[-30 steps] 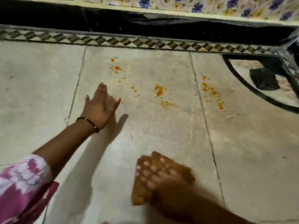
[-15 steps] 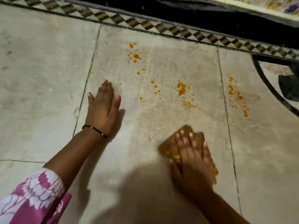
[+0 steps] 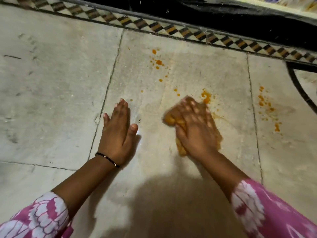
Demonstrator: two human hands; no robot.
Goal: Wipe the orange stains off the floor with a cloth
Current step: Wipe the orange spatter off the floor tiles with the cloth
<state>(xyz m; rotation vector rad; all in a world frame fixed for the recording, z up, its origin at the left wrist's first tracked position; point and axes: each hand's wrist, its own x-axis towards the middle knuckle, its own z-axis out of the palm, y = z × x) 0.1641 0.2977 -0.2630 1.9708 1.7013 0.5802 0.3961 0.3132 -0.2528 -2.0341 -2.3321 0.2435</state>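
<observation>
right hand (image 3: pixel 193 124) flat on cloth (image 3: pixel 171 117)

Open floor (image 3: pixel 51 100) spreads left of the flat left hand (image 3: pixel 118 133). Between it and the right hand (image 3: pixel 193 127) runs a bare strip. Far side, a patterned border (image 3: pixel 171 30) (dark wall just behind) closes the way.
</observation>
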